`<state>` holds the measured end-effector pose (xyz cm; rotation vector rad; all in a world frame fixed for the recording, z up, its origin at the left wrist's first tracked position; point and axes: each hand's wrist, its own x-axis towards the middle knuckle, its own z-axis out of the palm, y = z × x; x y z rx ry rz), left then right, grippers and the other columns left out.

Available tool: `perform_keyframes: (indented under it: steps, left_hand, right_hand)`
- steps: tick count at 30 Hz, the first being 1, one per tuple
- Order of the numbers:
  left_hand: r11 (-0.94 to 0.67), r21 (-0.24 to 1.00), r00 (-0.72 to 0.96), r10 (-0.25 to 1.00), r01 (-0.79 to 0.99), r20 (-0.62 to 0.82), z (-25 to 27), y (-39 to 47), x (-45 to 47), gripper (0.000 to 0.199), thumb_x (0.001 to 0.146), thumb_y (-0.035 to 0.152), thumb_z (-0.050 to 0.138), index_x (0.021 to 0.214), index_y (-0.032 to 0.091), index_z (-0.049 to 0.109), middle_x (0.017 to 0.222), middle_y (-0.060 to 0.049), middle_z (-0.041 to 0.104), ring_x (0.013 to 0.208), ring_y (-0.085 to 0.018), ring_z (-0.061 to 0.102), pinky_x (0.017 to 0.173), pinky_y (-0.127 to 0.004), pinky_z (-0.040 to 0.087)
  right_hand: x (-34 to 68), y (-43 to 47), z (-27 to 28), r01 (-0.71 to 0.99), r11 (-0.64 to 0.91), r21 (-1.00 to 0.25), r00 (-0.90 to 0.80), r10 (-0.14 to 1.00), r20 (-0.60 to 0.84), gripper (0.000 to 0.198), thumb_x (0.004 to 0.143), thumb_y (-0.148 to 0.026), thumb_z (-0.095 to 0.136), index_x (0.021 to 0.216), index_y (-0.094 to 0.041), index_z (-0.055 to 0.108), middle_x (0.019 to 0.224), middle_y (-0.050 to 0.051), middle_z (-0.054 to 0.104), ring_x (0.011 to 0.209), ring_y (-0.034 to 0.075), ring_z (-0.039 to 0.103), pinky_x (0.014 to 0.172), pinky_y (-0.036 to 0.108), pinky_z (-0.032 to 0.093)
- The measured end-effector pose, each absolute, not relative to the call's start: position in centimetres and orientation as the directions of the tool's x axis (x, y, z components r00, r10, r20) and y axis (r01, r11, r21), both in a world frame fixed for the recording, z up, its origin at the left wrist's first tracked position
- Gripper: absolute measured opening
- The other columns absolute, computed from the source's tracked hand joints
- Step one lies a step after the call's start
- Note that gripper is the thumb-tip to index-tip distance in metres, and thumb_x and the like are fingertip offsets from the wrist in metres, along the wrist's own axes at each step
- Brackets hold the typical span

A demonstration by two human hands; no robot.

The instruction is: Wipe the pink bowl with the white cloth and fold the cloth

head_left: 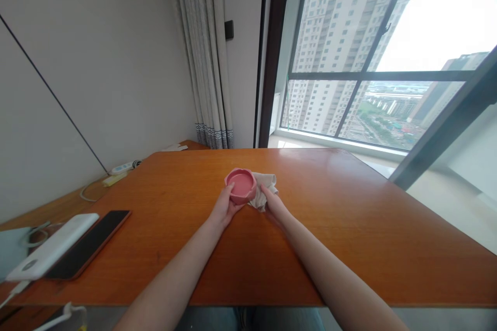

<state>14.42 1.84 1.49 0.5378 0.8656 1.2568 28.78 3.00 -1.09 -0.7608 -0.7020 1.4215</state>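
Observation:
A small round pink dish [242,185] with a wavy rim is tilted toward me above the middle of the table. My left hand [227,206] grips its lower left side, thumb over the rim and fingers beneath. On the dish's right, my right hand [273,201] is closed on a pale folded cloth [264,181]. The cloth touches or overlaps the dish's right outer side; which of the two I cannot tell. Some fingers of the right hand are hidden behind the cloth.
At the left of the wooden table [349,227] lie a black phone [90,244] and a white power bank [54,245] with a cable. A power strip [122,168] sits by the wall. Beyond the table are a curtain [212,51] and a window [373,76].

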Motion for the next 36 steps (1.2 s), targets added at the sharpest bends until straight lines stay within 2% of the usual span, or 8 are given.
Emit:
perform_keyframes:
  steps: [4,11,15,19,26,29,32,36]
  left_hand:
    - [0.276,0.767,0.14,0.961,-0.58,-0.239,1.9,1.7,14.2,0.042,0.081,0.037,0.056,0.118,0.018,0.054,0.116,-0.011,0.061,0.086,-0.018,0.064,0.071,-0.032,0.056]
    - [0.392,0.83,0.211,0.919,-0.396,-0.333,1.2,1.3,14.5,0.051,0.077,0.05,0.059,0.118,0.018,0.057,0.115,-0.011,0.063,0.091,-0.019,0.063,0.07,-0.026,0.054]
    - [0.407,0.863,0.312,0.897,-0.3,-0.315,1.5,1.3,13.9,0.062,0.075,0.063,0.053,0.119,0.019,0.056,0.116,-0.013,0.062,0.094,-0.023,0.063,0.073,-0.032,0.054]
    - [0.369,0.888,0.272,0.915,-0.274,-0.296,1.6,1.3,13.9,0.057,0.074,0.057,0.059,0.114,0.018,0.057,0.115,-0.014,0.062,0.09,-0.023,0.064,0.075,-0.037,0.054]
    - [0.262,0.847,0.158,0.964,-0.462,-0.212,0.9,1.1,14.9,0.049,0.074,0.047,0.066,0.11,0.018,0.052,0.115,-0.011,0.061,0.094,-0.018,0.062,0.088,-0.036,0.049]
    - [0.291,0.854,0.24,0.95,-0.431,-0.202,1.2,1.3,14.4,0.05,0.075,0.053,0.061,0.112,0.019,0.054,0.118,-0.011,0.06,0.103,-0.02,0.059,0.091,-0.034,0.047]
    - [0.357,0.861,0.33,0.913,-0.363,-0.239,1.5,1.5,13.6,0.064,0.076,0.068,0.045,0.113,0.016,0.057,0.114,-0.014,0.063,0.101,-0.022,0.061,0.088,-0.032,0.048]
    - [0.371,0.895,0.358,0.894,-0.248,-0.271,1.7,1.5,13.2,0.059,0.075,0.06,0.056,0.117,0.019,0.053,0.111,-0.013,0.064,0.088,-0.022,0.066,0.08,-0.035,0.052]
  right_hand:
    - [28.1,2.2,-0.2,-0.699,-0.102,-0.708,-0.037,0.994,-0.106,0.033,0.072,-0.027,0.068,0.103,-0.018,0.06,0.103,0.007,0.07,0.098,0.023,0.065,0.082,0.032,0.056]
    - [28.6,2.4,-0.2,-0.688,-0.121,-0.716,-0.04,0.991,-0.13,0.026,0.077,-0.036,0.063,0.097,-0.02,0.06,0.093,0.005,0.072,0.094,0.021,0.066,0.073,0.03,0.058]
    - [29.4,2.8,-0.1,-0.677,-0.165,-0.717,-0.086,0.986,-0.146,0.021,0.078,-0.035,0.06,0.092,-0.019,0.061,0.088,0.005,0.072,0.089,0.021,0.068,0.07,0.029,0.058]
    - [29.5,2.7,0.0,-0.683,-0.231,-0.693,-0.127,0.972,-0.199,0.021,0.081,-0.036,0.055,0.092,-0.019,0.062,0.087,0.006,0.072,0.088,0.022,0.068,0.07,0.032,0.058]
    - [28.3,2.4,0.0,-0.708,-0.051,-0.705,-0.011,0.998,-0.061,0.028,0.077,-0.029,0.062,0.103,-0.022,0.058,0.099,0.003,0.071,0.096,0.018,0.065,0.078,0.029,0.056]
    - [28.7,2.6,0.0,-0.713,-0.102,-0.694,-0.043,0.994,-0.101,0.024,0.078,-0.031,0.06,0.1,-0.021,0.059,0.094,0.004,0.072,0.09,0.019,0.067,0.073,0.029,0.057]
    - [29.6,2.9,0.0,-0.701,-0.169,-0.693,-0.082,0.984,-0.157,0.019,0.079,-0.031,0.058,0.094,-0.02,0.06,0.087,0.004,0.073,0.084,0.019,0.068,0.069,0.029,0.057]
    - [30.4,3.1,-0.1,-0.66,-0.27,-0.701,-0.173,0.963,-0.207,0.017,0.082,-0.03,0.054,0.091,-0.018,0.061,0.082,0.005,0.073,0.079,0.018,0.069,0.068,0.027,0.057]
